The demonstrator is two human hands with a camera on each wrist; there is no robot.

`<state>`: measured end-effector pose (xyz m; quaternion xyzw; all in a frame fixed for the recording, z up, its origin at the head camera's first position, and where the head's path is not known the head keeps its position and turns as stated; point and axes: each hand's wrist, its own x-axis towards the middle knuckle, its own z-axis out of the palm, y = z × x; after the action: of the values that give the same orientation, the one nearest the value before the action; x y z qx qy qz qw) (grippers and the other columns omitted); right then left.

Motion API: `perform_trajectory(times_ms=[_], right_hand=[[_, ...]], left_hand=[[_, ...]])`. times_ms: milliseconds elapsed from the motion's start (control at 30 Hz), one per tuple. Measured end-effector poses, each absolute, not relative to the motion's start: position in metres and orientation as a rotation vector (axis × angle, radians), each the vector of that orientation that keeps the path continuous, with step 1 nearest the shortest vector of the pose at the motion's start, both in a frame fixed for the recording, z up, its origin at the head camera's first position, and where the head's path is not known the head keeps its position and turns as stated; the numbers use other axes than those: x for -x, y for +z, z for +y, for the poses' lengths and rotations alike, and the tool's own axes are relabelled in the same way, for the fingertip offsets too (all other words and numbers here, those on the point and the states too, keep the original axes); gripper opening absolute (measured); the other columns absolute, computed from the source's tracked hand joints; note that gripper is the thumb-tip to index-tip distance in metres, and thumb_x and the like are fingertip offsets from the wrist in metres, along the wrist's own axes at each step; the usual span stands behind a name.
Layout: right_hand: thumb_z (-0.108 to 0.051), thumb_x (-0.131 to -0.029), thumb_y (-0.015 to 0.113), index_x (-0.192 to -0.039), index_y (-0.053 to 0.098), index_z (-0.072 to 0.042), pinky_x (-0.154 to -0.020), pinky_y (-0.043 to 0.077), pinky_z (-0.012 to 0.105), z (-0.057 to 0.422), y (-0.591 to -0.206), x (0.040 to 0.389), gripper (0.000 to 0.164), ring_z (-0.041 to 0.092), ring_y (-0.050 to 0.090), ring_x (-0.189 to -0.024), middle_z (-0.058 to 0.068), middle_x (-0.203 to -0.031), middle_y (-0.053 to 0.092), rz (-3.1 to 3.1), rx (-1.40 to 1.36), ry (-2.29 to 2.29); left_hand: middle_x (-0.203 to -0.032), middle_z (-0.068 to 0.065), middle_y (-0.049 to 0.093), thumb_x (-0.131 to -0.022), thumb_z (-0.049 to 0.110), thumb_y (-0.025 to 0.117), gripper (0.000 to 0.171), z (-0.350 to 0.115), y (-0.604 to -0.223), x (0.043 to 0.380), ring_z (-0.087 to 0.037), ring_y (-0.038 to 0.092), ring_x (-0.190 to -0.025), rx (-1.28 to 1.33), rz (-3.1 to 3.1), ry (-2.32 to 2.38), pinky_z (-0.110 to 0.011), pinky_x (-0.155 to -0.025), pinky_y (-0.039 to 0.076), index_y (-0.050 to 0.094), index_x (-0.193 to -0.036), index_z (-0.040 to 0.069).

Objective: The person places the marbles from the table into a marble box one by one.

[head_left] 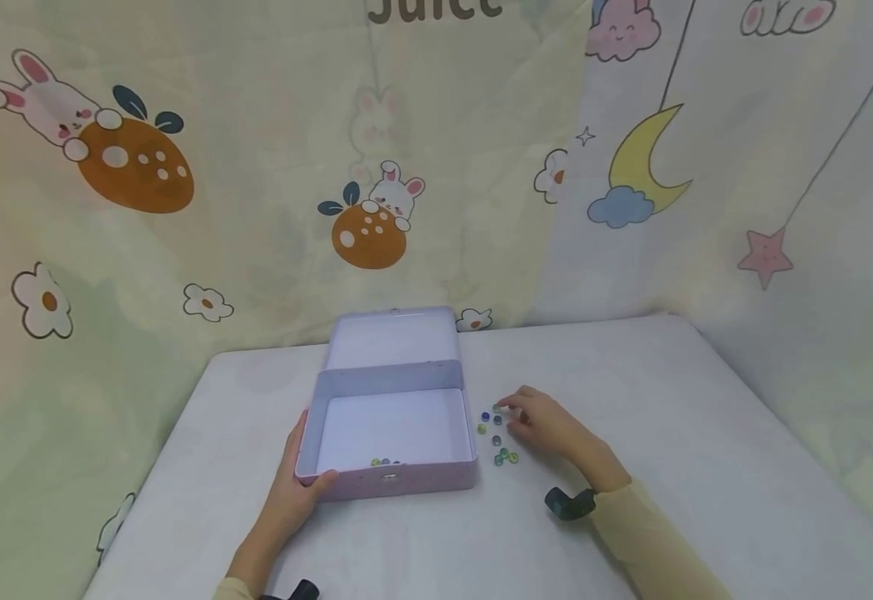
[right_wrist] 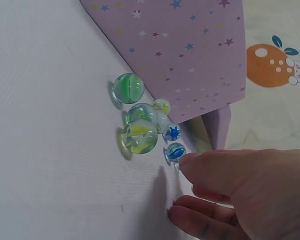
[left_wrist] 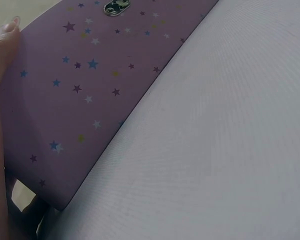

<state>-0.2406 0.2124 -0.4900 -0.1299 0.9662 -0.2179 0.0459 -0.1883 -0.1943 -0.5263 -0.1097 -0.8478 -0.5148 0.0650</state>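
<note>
A lilac, star-printed tin box (head_left: 421, 480) stands on the table with its lid (head_left: 393, 337) raised at the back. My left hand (head_left: 296, 483) grips the box's front left corner, thumb over the rim and fingers along the side. A few glass marbles (head_left: 376, 462) lie inside by the front wall, partly hidden by it. Several more marbles (head_left: 496, 440) are scattered just right of the box, some green and yellow, some blue. My right hand (head_left: 549, 425) is over the far end of this group, its index fingertip at a greenish marble (head_left: 496, 407); no marble shows clearly held.
The white-covered table (head_left: 669, 400) extends on both sides of the box. Behind it hangs a printed cloth (head_left: 256, 208) with rabbits, flowers and a moon. A dark wrist device (head_left: 570, 504) sits at my right sleeve.
</note>
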Motion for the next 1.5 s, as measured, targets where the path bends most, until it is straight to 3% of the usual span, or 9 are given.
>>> perform_trajectory(times_ms=[200, 333, 533, 767, 867, 1167, 1300, 1500], right_hand=[[-0.018, -0.088, 0.065, -0.127, 0.061, -0.016, -0.081, 0.053, 0.031, 0.212, -0.495, 0.243, 0.039, 0.010, 0.056, -0.087, 0.001, -0.109, 0.061, 2.991, 0.452, -0.648], [-0.018, -0.089, 0.064, -0.122, 0.064, -0.016, -0.080, 0.052, 0.029, 0.209, -0.500, 0.245, 0.034, 0.008, 0.055, -0.085, -0.001, -0.106, 0.062, 3.003, 0.427, -0.657], [-0.019, -0.088, 0.065, -0.120, 0.064, -0.016, -0.075, 0.051, 0.028, 0.203, -0.506, 0.248, 0.032, 0.008, 0.055, -0.081, -0.004, -0.099, 0.062, 3.004, 0.372, -0.707], [-0.015, -0.091, 0.061, -0.124, 0.062, -0.018, -0.095, 0.051, 0.036, 0.202, -0.510, 0.249, 0.033, 0.015, 0.061, -0.105, -0.001, -0.113, 0.063, 3.024, 0.379, -0.715], [-0.013, -0.092, 0.059, -0.121, 0.065, -0.017, -0.098, 0.049, 0.038, 0.200, -0.510, 0.252, 0.030, 0.017, 0.061, -0.109, -0.001, -0.111, 0.064, 3.025, 0.414, -0.701], [-0.013, -0.089, 0.063, -0.110, 0.070, -0.015, -0.084, 0.053, 0.031, 0.197, -0.506, 0.259, 0.022, 0.012, 0.061, -0.090, -0.002, -0.102, 0.067, 3.031, 0.369, -0.721], [-0.014, -0.088, 0.065, -0.106, 0.070, -0.014, -0.077, 0.052, 0.029, 0.198, -0.504, 0.260, 0.019, 0.010, 0.060, -0.083, -0.001, -0.099, 0.067, 3.035, 0.342, -0.754], [-0.017, -0.087, 0.067, -0.105, 0.070, -0.015, -0.079, 0.053, 0.031, 0.199, -0.504, 0.261, 0.018, 0.012, 0.062, -0.086, -0.001, -0.097, 0.068, 3.030, 0.311, -0.769]], left_hand=[[-0.160, -0.008, 0.012, -0.076, 0.026, 0.072, 0.103, -0.193, -0.529, 0.189, -0.039, 0.013, -0.145, 0.295, -2.574, -1.555, -0.070, -0.108, 0.015, 0.005, -0.154, 0.029], [-0.159, -0.009, 0.012, -0.075, 0.027, 0.073, 0.104, -0.194, -0.531, 0.188, -0.041, 0.013, -0.145, 0.298, -2.572, -1.556, -0.070, -0.108, 0.015, 0.006, -0.154, 0.023], [-0.159, -0.009, 0.013, -0.075, 0.031, 0.074, 0.104, -0.197, -0.533, 0.188, -0.041, 0.015, -0.144, 0.302, -2.565, -1.551, -0.070, -0.107, 0.016, 0.005, -0.153, 0.029], [-0.160, -0.008, 0.012, -0.075, 0.029, 0.073, 0.105, -0.197, -0.536, 0.189, -0.041, 0.014, -0.145, 0.320, -2.581, -1.555, -0.070, -0.108, 0.016, 0.005, -0.154, 0.024], [-0.160, -0.007, 0.011, -0.076, 0.032, 0.073, 0.104, -0.196, -0.534, 0.190, -0.040, 0.014, -0.145, 0.328, -2.581, -1.542, -0.070, -0.107, 0.016, 0.005, -0.154, 0.023], [-0.160, -0.008, 0.012, -0.076, 0.037, 0.073, 0.104, -0.196, -0.526, 0.189, -0.041, 0.015, -0.145, 0.337, -2.575, -1.542, -0.070, -0.107, 0.017, 0.006, -0.154, 0.021], [-0.160, -0.007, 0.012, -0.076, 0.035, 0.073, 0.103, -0.195, -0.525, 0.192, -0.040, 0.014, -0.145, 0.334, -2.586, -1.549, -0.070, -0.107, 0.016, 0.005, -0.154, 0.028], [-0.161, -0.005, 0.010, -0.076, 0.032, 0.073, 0.104, -0.195, -0.526, 0.193, -0.039, 0.013, -0.146, 0.314, -2.606, -1.533, -0.071, -0.107, 0.016, 0.003, -0.153, 0.032]])
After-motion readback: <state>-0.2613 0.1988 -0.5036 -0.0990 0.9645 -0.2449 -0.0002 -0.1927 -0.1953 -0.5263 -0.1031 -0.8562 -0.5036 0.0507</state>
